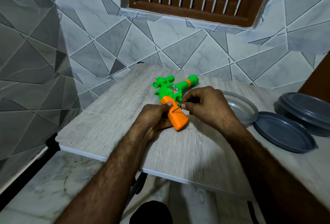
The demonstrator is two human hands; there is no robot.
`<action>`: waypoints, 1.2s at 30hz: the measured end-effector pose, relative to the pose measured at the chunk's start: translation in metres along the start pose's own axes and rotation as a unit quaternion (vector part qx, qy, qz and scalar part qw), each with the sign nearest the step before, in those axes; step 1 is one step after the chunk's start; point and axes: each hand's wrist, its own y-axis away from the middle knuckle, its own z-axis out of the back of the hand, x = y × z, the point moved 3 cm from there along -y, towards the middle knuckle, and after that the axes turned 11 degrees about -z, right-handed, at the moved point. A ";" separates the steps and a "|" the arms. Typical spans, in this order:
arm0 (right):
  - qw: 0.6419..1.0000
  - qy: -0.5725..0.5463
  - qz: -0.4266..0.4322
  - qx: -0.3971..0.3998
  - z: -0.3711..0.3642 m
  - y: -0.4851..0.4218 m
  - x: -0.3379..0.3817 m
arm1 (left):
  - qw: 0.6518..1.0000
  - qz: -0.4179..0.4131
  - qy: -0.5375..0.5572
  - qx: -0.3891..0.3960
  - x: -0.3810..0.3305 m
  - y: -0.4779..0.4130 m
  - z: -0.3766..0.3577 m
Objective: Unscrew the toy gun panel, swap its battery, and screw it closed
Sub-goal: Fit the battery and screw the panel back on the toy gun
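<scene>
Grey wood-grain covers the table (pixel 125 125), and the toy gun (pixel 169 93) lies flat on its side near the middle of it. Off at three o'clock from the gun sits a clear round container (pixel 240 105), its near side hidden behind the right hand (pixel 205 106); whether anything is inside I cannot make out through the blur. A dark grey lid (pixel 284 132) lies at four o'clock, overlapping the container's rim, and a second grey round lidded tub (pixel 307 111) stands just behind that, cut off by the picture's edge, its contents shut from sight. The gun's green barrel, ringed with an orange band, points away toward one o'clock, while the orange grip (pixel 180 121) runs back toward the person at about five o'clock, so the long axis slants from near right of centre to far right. A green scope juts out at eleven o'clock. The left hand (pixel 153 119) grips the orange handle, fingers curled under it and the thumb pressed on its upper face. The right hand's thumb and fingertips pinch a thin dark screwdriver (pixel 177 110), whose tip meets the side of the grip; most of its handle is buried in the fingers. The screw itself is too small to tell. Both forearms are smeared by motion blur
</scene>
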 end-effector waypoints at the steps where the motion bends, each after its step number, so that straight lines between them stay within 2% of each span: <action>1: 1.000 0.013 0.002 -0.001 0.002 0.001 0.002 | 1.000 -0.001 0.000 0.000 0.000 0.000 0.000; 18: 0.992 0.117 0.039 0.015 0.007 -0.001 0.022 | 1.000 -0.003 0.007 0.006 0.000 0.003 0.002; 32: 0.975 0.218 0.036 0.023 0.006 -0.004 0.042 | 1.000 -0.004 -0.005 0.007 -0.001 0.004 0.001; 36: 0.978 0.197 0.052 0.028 0.005 -0.002 0.042 | 1.000 -0.005 -0.002 0.005 -0.001 0.004 0.002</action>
